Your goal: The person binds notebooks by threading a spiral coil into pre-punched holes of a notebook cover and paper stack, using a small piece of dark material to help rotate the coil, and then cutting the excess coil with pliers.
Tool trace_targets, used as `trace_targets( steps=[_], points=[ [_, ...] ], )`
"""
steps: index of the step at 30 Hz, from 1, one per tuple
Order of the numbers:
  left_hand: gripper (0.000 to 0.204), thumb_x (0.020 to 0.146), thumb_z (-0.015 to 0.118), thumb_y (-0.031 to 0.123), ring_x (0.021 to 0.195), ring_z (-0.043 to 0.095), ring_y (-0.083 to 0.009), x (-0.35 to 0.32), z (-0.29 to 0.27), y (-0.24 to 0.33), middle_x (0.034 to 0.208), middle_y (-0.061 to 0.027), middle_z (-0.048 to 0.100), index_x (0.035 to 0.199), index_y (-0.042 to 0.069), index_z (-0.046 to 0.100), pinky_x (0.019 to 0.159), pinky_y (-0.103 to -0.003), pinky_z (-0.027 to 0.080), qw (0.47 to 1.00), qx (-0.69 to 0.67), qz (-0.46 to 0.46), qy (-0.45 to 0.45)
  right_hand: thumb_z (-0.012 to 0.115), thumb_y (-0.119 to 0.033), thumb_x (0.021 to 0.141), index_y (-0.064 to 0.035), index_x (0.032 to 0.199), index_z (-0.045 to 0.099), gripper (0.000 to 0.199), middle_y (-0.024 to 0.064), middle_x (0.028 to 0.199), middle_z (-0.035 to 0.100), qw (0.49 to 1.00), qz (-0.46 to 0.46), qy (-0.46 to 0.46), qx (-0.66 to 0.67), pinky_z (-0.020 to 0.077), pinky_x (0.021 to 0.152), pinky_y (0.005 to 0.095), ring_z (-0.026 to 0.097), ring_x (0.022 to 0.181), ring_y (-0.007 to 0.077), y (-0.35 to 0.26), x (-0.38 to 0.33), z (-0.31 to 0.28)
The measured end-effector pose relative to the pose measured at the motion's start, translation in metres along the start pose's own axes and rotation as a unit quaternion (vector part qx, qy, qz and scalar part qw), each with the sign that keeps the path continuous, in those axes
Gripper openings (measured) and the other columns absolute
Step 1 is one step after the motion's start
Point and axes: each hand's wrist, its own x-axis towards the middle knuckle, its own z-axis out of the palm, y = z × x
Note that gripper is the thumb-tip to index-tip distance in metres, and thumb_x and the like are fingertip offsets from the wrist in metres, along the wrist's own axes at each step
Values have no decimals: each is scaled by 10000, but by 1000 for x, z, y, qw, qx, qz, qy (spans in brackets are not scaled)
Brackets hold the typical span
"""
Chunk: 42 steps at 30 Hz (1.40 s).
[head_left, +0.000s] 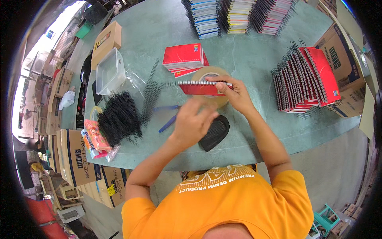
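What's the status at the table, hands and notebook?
Right hand grips red notebook. Left hand blurred, by its wire coil. Tape roll behind.

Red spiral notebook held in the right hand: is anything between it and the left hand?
Nothing visible. The red spiral notebook is pinched in the right hand, and the blurred left hand hovers just below it, above the green tabletop.

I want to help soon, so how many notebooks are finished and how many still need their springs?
Done: a row of red notebooks with coils stands at the right. In hand: the right hand holds a red notebook with a coil partly sticking out; the blurred left hand is beside it. Left: a small stack of red pads and loose black coils.
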Motion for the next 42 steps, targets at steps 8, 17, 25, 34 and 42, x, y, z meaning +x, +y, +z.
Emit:
trace_targets(
  steps=[8, 17, 25, 34, 42],
  points=[
    [293, 744, 691, 215, 948, 526, -287, 43, -29, -17, 954, -99, 576, 976, 58, 605, 818, -393, 389, 991, 135, -17, 5, 552, -21, 871, -19, 1069, 632, 213, 109, 1196, 594, 999, -11, 0, 47, 439, 921, 301, 561, 1074, 179, -7, -13, -1],
    [280, 779, 662, 247, 904, 542, -289, 58, -17, -13, 948, -81, 585, 992, 77, 597, 781, -416, 410, 999, 32, -22, -18, 591, -53, 853, -6, 1027, 638, 187, 84, 1016, 663, 997, 20, 71, -18, 466, 815, 264, 589, 946, 115, 9, -26, -9],
    [241, 770, 657, 176, 898, 559, -306, 69, 15, -3, 924, -123, 589, 969, 51, 600, 792, -403, 431, 997, -11, 79, -2, 593, -93, 852, 3, 990, 639, 174, 69, 821, 687, 975, -38, 91, -198, 468, 696, 258, 583, 752, 86, 11, -28, -11],
    [185, 772, 621, 96, 856, 563, -331, 77, 12, -10, 880, -152, 579, 937, 21, 587, 768, -425, 448, 990, -95, 93, -40, 580, -89, 846, -8, 982, 643, 171, 157, 782, 648, 983, -25, 97, -155, 457, 629, 282, 569, 668, 114, 13, -26, -13],
    [183, 755, 617, 70, 870, 545, -342, 81, 12, -7, 899, -158, 569, 926, 22, 573, 749, -419, 444, 990, -73, 93, -70, 592, -70, 823, -2, 942, 640, 145, 194, 744, 621, 951, -4, 74, -301, 460, 587, 327, 613, 622, 194, -1, -31, -19]
  ],
)
